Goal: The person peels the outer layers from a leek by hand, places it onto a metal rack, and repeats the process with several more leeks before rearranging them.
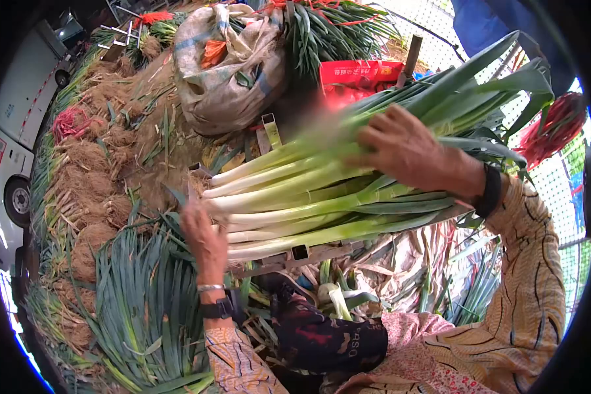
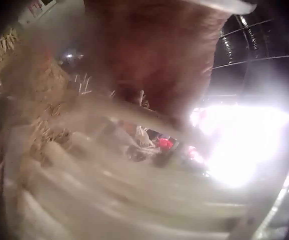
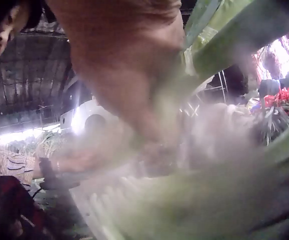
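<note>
A broad pile of leeks [image 1: 289, 217], white stems to the left and green leaves to the right, lies across a metal frame [image 1: 269, 130]. My right hand [image 1: 407, 148] is over the green part, fingers curled on a leek; motion blurs its fingertips. The right wrist view shows that hand [image 3: 129, 65] beside a thick green stalk [image 3: 234, 40]. At the white ends is my left hand [image 1: 203, 236], its fingers extended upward along the stem ends and blurred. In the left wrist view, the left hand [image 2: 154, 55] is above pale, blurred stems [image 2: 129, 190], its fingers hidden.
Dark green leek leaves [image 1: 148, 295] lie at lower left, beside a long row of rooty bundles [image 1: 88, 177]. A woven sack [image 1: 226, 72] and a red package [image 1: 358, 75] stand behind the pile. A white vehicle [image 1: 10, 164] is at far left. Netting [image 1: 565, 190] hangs at right.
</note>
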Demonstrator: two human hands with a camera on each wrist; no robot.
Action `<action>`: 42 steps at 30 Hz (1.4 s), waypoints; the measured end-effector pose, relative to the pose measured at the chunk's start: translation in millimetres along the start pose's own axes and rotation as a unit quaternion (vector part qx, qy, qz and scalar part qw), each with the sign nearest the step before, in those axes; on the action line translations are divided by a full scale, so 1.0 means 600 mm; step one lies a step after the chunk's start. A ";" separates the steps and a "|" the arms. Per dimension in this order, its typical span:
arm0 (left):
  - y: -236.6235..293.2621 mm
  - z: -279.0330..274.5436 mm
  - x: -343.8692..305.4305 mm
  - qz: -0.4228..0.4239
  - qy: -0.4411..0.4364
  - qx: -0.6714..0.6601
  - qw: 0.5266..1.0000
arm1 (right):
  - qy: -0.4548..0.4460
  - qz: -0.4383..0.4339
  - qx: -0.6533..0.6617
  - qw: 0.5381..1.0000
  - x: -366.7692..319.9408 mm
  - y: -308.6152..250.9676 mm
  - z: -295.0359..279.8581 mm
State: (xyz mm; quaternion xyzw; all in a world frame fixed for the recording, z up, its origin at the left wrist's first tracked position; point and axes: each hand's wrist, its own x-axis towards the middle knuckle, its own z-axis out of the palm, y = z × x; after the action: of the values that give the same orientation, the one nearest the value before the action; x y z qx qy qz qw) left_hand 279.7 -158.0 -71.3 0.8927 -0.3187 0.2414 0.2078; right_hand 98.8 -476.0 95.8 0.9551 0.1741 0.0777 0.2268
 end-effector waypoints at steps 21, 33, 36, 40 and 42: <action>-0.035 0.117 0.017 0.033 -0.207 -0.009 0.978 | -0.019 0.011 0.206 0.978 0.020 -0.038 0.154; -0.022 -0.023 0.076 0.054 -0.312 -0.097 0.944 | -0.197 0.023 0.425 0.883 0.018 0.023 0.103; -0.025 -0.054 0.041 0.041 -0.363 -0.138 0.921 | -0.262 0.033 0.503 0.823 0.008 0.010 0.077; -0.034 -0.025 -0.058 0.022 -0.326 -0.117 0.938 | -0.152 -0.019 0.330 0.931 -0.028 -0.085 0.123; -0.055 -0.031 -0.060 -0.060 -0.342 -0.159 0.924 | -0.130 -0.022 0.304 0.943 -0.033 -0.089 0.123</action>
State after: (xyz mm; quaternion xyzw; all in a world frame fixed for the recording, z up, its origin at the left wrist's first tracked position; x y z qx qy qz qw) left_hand 271.4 -107.9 -83.8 0.8936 -0.3506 -0.1456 0.2393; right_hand 81.4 -468.8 4.7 0.9764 0.1790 -0.1088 -0.0525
